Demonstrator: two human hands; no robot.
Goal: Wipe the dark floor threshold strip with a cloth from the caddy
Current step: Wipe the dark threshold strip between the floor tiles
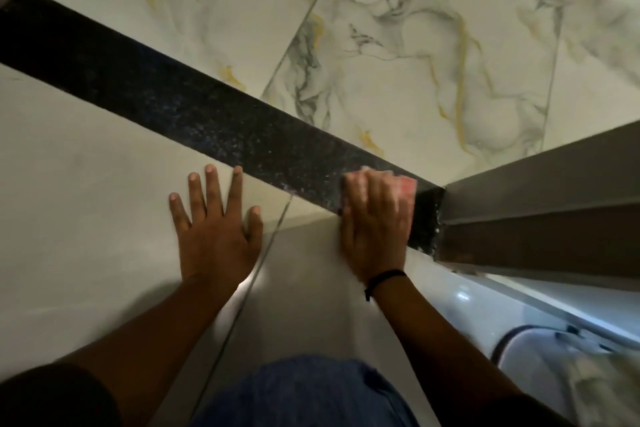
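A dark speckled threshold strip [180, 100] runs diagonally across the floor from upper left to lower right. My right hand [375, 222] lies flat on its right end and presses a pink cloth [405, 185] onto it; only the cloth's far edge shows past my fingers, and the hand is blurred. My left hand [216, 229] rests palm down with fingers spread on the plain grey tile just in front of the strip, holding nothing. No caddy is in view.
Marble-patterned tiles [398, 45] lie beyond the strip. A grey door frame [540, 191] meets the strip's right end. A white rounded object with a dark rim [533, 350] sits at lower right. My blue-clad knee [304, 392] is at the bottom.
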